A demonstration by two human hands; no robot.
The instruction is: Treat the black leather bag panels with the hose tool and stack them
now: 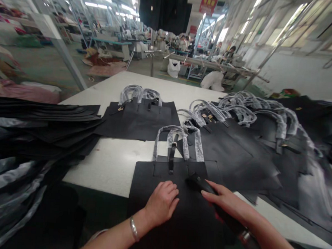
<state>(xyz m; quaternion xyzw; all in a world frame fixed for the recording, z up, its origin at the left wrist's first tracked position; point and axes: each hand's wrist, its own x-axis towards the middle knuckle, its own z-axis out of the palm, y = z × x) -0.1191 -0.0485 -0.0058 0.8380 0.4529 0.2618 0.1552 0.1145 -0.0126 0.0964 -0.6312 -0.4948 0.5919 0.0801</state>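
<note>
A black tote bag [175,199] lies flat in front of me on the table's near edge. Its handles [157,142] are wrapped in clear plastic, and a black buckled strap [172,158] runs down over the top edge. My left hand [163,200] rests on the bag's front panel with its fingers curled together; anything inside them is hidden. Gripped in my right hand [220,196] is a black handheld tool [198,182] with a blunt head, its exact kind unclear. The head is at the panel's upper right, below the handle base; whether it touches cannot be told.
Stacked black panels [43,133] lie at left. More black bags [146,119] lie farther back, and a pile with plastic-wrapped handles [237,143] covers the right side of the white table [111,162]. Black bags [165,11] hang overhead beyond it.
</note>
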